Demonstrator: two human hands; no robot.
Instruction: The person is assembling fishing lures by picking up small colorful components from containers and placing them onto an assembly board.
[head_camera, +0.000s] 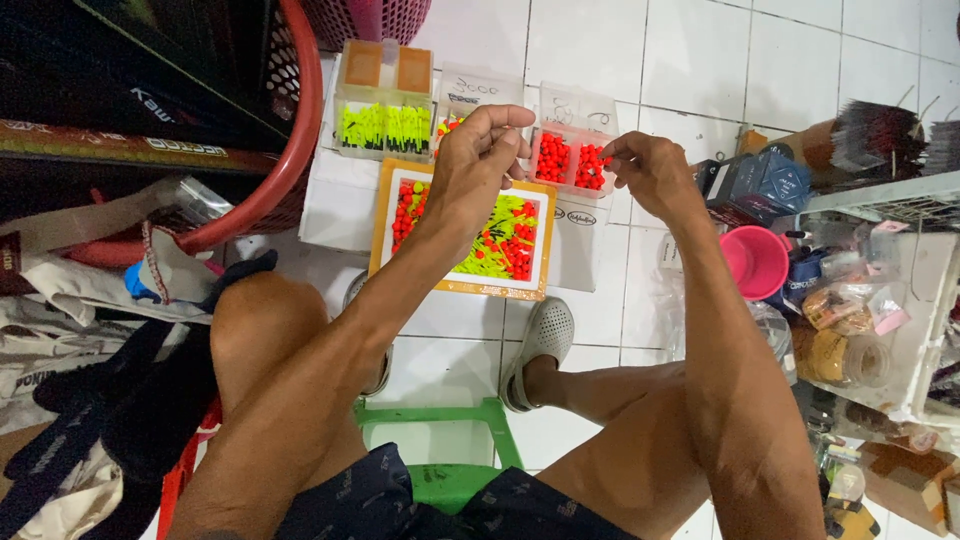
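My left hand (482, 150) is raised over an orange-rimmed tray (381, 218) of red and yellow-green floats, its fingertips pinched together on something too small to see. My right hand (650, 170) hovers to the right with its fingers curled, level with a clear box (572, 158) of red-orange beads. What lies between the two hands is hidden or too fine to make out. Behind the tray stands a clear box of neon yellow floats (385, 125).
A red basket (290, 170) and dark bags fill the left. At right are a pink cup (755, 262), a white rack (930, 300) with jars and packets, and a bundle of bristles (880, 135). I sit on a green stool (440, 440) on white tile.
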